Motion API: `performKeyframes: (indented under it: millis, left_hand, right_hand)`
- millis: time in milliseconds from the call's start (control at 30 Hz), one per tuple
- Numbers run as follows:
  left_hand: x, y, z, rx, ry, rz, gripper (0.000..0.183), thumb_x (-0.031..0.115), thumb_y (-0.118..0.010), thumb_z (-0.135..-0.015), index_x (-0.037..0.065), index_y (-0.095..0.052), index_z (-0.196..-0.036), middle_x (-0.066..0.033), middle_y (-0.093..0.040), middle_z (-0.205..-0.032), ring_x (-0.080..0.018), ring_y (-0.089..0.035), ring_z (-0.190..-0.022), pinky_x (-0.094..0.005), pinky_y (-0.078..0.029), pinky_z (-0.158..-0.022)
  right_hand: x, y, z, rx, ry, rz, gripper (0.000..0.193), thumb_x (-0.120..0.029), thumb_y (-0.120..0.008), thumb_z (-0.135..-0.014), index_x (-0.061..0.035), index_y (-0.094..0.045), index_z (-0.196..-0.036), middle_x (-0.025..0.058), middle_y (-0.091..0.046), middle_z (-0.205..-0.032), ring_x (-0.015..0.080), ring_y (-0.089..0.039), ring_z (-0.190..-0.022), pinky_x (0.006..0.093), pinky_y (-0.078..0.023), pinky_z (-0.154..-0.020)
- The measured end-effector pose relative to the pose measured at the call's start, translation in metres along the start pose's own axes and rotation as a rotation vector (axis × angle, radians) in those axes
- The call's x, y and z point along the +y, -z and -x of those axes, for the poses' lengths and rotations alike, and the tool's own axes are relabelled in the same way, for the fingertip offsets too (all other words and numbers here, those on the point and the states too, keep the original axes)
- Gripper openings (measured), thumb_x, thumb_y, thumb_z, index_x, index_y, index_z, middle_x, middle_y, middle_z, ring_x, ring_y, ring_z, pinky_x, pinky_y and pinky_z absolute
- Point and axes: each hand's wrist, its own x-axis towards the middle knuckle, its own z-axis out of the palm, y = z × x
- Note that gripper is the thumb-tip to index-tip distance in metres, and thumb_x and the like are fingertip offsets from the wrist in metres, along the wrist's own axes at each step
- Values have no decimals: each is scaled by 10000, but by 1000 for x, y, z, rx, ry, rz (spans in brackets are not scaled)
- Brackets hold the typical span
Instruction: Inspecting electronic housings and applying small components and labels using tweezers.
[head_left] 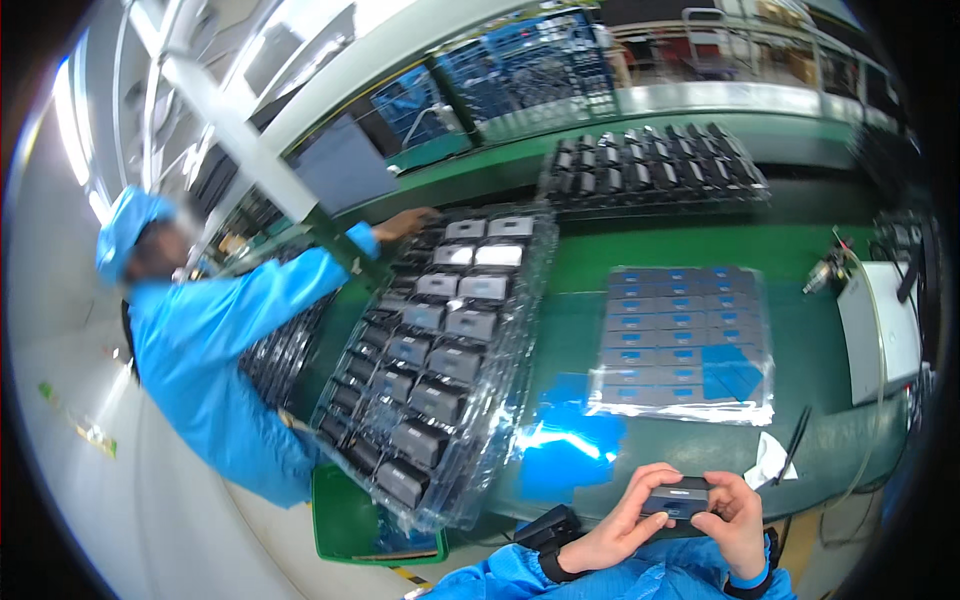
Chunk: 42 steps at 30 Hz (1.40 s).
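Both hands grip a small dark grey box-shaped device (677, 499) with rounded ends, just past the near edge of the bench. My left hand (628, 522) pinches its left end, thumb on the near face. At the other end, my right hand (737, 522) closes with its thumb along the lower edge. A dark rectangle shows on the face toward me. Beyond the hands lies a sheet of grey rectangular pieces with blue marks (650, 335), with a loose blue film patch (733, 372) on its near right corner.
Left of me, a clear plastic tray (520, 330) carries rows of similar devices; another device tray (655, 200) sits at the back. A co-worker in blue (220, 340) reaches to the left tray. Blue film (570, 450), a white scrap (768, 460), a black pen-like tool (798, 435) and a green bin (345, 520) are nearby.
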Motion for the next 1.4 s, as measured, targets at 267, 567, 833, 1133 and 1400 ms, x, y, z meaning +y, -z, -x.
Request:
performKeyframes:
  millis: [267,567,833,1133,1400]
  left_hand:
    - [1,10,12,121,-131,-162,473,5,-478,-853,34,-312,-1294,-142,-322,-1235,-244,-383,-1151,-322,-461,-855]
    - [25,19,31,238,8,161,545,59,-485,-901,23,-237,-1384,-143,-403,-1255,-184,-572,-918,-291,-469,-831]
    - [8,29,45,128,137,394,422,211,-431,-963,-2,-375,-1324,-113,-597,-891,-161,-576,-758,-253,-445,-660]
    - [3,20,45,215,35,302,313,209,-452,-952,1,-506,-1180,-83,-597,-869,-137,-560,-695,-240,-420,-625]
    - [4,19,39,295,79,271,272,195,-432,-958,0,-533,-1118,-79,-600,-823,-136,-563,-666,-237,-417,-615]
  right_hand:
    - [0,-23,-3,-42,68,105,424,-13,-680,-757,3,-533,-1155,-4,-524,-678,77,-514,-639,230,-413,-576]
    - [-15,-45,-12,-204,-3,18,426,-42,-631,-829,31,-487,-1224,-10,-529,-723,50,-508,-692,202,-420,-629]
    - [-10,-40,15,-164,-62,108,412,-69,-622,-838,23,-502,-1222,-13,-554,-785,57,-533,-744,206,-437,-688]
    - [4,-53,11,-33,35,86,201,-175,-576,-893,-19,-582,-1018,3,-615,-848,43,-531,-750,190,-417,-637]
    - [20,-62,7,71,188,172,118,-79,-528,-891,4,-579,-958,19,-604,-780,44,-515,-706,204,-398,-612]
